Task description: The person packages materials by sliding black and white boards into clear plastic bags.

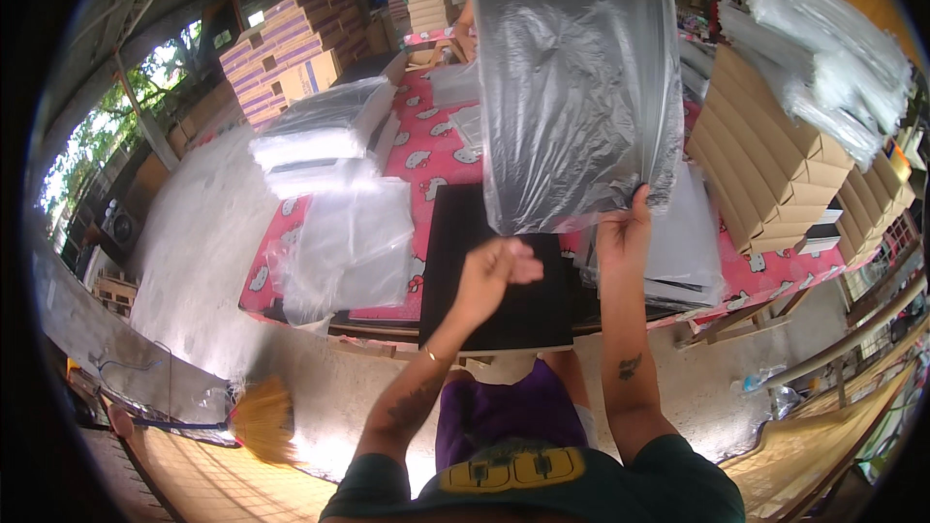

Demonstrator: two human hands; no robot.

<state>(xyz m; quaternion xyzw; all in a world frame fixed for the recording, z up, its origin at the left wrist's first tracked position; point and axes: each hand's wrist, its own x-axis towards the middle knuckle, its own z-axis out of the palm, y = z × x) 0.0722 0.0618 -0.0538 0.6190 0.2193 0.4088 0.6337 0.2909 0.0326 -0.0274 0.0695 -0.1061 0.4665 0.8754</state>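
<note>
Pinched at its bottom edge by the right hand (625, 232), a big bag (576, 77) is held up high in front of the person. The thumb is on the near side of the plastic and the fingers are hidden behind it, so the hand is closed tight on the bag. The bag is clear and shiny, and something flat and dark is seen inside it. It hangs upright over the table (426, 160), with its lower edge just above a black sheet (484, 281).

The left hand (494, 266) is kept just below the bag's bottom left corner. It is blurred. Its fingers are loosely curled and nothing is seen in them. It cannot be told if the bag is touched by it.

The black sheet is laid flat on the near edge of the table, under both hands. The table is covered with a pink cloth with small white pictures on it. To the left of the sheet, loose clear bags (354, 247) are piled up. Further back on the left, more packed bags are stacked in a pile (325, 131). To the right of the sheet, another pile of bagged dark sheets (688, 242) is seen.

On the right side, brown cardboard (765, 145) is stacked in rows, with white wrapped bundles (823, 48) laid on top. Boxes (291, 53) are stacked far back on the left. A broom (262, 421) is lying on the floor at the lower left.
</note>
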